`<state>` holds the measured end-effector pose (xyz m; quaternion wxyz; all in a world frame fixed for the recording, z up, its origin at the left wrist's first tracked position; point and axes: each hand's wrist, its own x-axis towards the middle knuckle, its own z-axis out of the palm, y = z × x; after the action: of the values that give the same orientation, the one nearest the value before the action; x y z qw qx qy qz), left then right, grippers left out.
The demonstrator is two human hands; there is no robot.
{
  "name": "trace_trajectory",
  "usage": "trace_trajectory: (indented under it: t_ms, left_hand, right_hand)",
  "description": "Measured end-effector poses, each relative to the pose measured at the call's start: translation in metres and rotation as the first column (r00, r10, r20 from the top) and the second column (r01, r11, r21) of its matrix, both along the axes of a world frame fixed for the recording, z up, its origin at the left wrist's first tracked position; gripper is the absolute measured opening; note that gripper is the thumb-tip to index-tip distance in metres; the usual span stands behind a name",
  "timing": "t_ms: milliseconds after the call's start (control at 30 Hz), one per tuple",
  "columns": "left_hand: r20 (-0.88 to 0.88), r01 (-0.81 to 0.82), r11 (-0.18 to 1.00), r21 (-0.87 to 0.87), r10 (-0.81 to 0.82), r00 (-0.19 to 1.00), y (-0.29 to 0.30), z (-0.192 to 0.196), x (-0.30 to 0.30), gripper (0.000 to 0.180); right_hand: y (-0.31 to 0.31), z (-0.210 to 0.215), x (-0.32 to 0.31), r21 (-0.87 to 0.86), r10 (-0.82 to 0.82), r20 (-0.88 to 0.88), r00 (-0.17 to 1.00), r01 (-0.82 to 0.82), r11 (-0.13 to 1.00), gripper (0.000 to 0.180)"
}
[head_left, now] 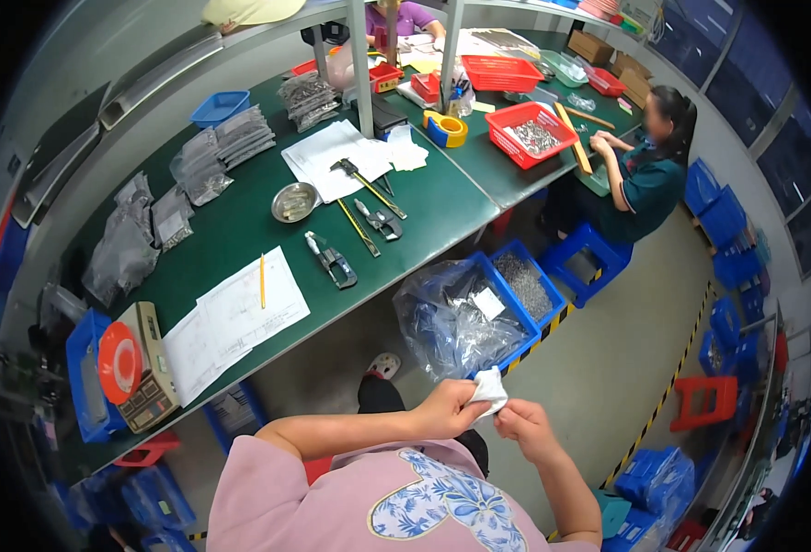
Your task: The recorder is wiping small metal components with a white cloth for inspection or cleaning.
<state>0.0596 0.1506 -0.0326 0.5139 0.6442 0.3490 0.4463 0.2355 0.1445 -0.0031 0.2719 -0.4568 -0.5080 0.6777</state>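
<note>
Both of my hands are raised in front of my body, above the floor and off the table. My left hand (pixel 447 410) is closed round a crumpled white cloth (pixel 489 387), part of which sticks up past the fingers. Close against the cloth's lower edge, my right hand (pixel 527 429) has its fingers pinched together. Whether it grips the cloth or some small part is hidden. Just beyond my hands, a clear plastic bag of metal parts (pixel 456 322) lies in a blue bin on the floor.
On the green table (pixel 424 207) lie micrometers (pixel 330 260), a caliper (pixel 367 187), drawings (pixel 249 304), a metal bowl (pixel 294 202), bagged parts and a scale (pixel 151 368). A co-worker (pixel 649 175) sits at the right beside a red basket (pixel 531 135). A blue stool (pixel 589 262) stands nearby.
</note>
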Motion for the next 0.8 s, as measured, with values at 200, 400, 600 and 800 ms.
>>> trace_trajectory:
  t_ms: [200,400,600,800]
  left_hand:
    - [-0.092,0.024,0.988,0.152,-0.010,0.996,0.023,0.006,-0.045,0.011]
    - [0.144,0.071,0.881,-0.468,-0.003,0.990,0.060,-0.013,-0.084,0.021]
    - [-0.080,0.108,0.980,-0.165,-0.122,0.989,0.088,-0.014,-0.126,0.013]
    - [0.061,0.080,0.996,-0.040,-0.077,0.995,0.106,-0.020,-0.136,0.013]
  right_hand:
    - [0.032,-0.017,-0.031,-0.491,0.054,-0.402,0.914,-0.265,0.830,0.016]
    - [0.059,-0.005,-0.088,0.465,0.039,0.311,0.950,-0.187,0.865,0.020]
    - [0.094,-0.010,-0.116,-0.237,0.108,-0.125,0.986,-0.136,0.962,0.025]
    - [0.097,-0.020,-0.134,-0.357,0.080,-0.288,0.954,-0.184,0.916,0.028]
